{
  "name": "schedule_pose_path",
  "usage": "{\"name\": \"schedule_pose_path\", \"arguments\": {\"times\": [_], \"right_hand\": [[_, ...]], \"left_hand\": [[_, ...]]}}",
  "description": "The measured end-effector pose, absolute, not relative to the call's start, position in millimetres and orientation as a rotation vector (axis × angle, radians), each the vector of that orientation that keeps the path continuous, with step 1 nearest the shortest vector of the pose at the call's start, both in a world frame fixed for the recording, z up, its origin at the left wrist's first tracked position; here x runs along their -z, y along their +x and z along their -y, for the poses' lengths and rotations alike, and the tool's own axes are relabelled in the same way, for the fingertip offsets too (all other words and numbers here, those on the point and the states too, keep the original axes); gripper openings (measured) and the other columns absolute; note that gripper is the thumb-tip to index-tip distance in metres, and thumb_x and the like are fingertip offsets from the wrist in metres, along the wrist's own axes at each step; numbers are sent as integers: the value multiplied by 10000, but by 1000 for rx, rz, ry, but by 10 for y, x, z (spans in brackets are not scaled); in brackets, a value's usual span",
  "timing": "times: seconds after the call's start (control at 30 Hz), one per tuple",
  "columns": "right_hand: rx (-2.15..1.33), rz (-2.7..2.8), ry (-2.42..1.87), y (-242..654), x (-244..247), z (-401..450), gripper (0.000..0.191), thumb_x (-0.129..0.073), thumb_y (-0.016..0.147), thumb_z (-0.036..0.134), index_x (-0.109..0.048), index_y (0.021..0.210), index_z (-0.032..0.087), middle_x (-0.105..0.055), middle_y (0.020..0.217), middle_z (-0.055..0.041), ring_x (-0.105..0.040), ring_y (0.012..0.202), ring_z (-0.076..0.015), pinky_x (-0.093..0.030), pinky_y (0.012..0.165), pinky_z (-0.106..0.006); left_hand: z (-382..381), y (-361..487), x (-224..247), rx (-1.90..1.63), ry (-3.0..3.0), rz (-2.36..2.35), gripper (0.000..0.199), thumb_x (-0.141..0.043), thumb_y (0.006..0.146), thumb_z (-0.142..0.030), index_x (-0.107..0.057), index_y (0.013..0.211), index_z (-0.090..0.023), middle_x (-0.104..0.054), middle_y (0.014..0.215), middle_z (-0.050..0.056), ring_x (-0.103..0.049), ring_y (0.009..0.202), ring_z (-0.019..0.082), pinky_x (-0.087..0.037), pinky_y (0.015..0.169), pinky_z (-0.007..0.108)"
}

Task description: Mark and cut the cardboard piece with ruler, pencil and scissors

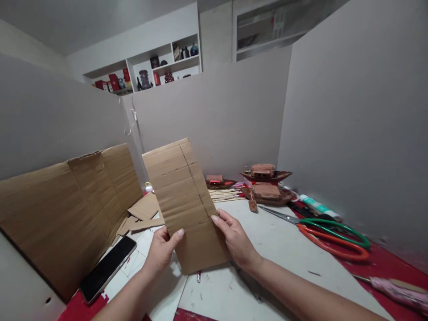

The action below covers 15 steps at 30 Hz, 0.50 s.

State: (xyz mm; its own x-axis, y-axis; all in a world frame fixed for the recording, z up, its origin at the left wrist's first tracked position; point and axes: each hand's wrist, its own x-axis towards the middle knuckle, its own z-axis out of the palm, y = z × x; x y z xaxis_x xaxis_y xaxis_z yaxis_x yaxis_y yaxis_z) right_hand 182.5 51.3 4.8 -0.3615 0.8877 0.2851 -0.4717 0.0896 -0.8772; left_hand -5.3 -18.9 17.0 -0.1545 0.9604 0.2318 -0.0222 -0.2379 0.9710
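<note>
A rectangular piece of brown cardboard [183, 200] is held up above the white work surface, tilted, with a dark line drawn along its right side and a fainter one across it. My left hand [163, 249] grips its lower left edge, thumb on the front face. On the right edge, my right hand [234, 236] holds it with the thumb near the drawn line. The fingers behind the cardboard are hidden. Scissors [297, 220] with green and orange handles lie to the right of my right hand.
A black phone [109, 267] lies at left, beside a large cardboard sheet [70, 209] and cardboard scraps [145, 207]. Behind are thin wooden sticks [225, 195] and model boats [267, 191]. A pink-handled tool [397, 290] is at right; grey partitions [214, 116] surround the table.
</note>
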Motion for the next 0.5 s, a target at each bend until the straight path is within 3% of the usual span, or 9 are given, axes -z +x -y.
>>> {"name": "schedule_pose_path", "arguments": {"times": [0.5], "right_hand": [[-1585, 1179, -516, 1821, -44, -551, 241, -707, 790, 447, -703, 911, 239, -776, 928, -31, -695, 866, -271, -509, 724, -357]], "left_hand": [[160, -125, -155, -1542, 1262, -1195, 401, -802, 719, -491, -768, 946, -162, -779, 946, 99, -699, 875, 272, -523, 816, 359]]}}
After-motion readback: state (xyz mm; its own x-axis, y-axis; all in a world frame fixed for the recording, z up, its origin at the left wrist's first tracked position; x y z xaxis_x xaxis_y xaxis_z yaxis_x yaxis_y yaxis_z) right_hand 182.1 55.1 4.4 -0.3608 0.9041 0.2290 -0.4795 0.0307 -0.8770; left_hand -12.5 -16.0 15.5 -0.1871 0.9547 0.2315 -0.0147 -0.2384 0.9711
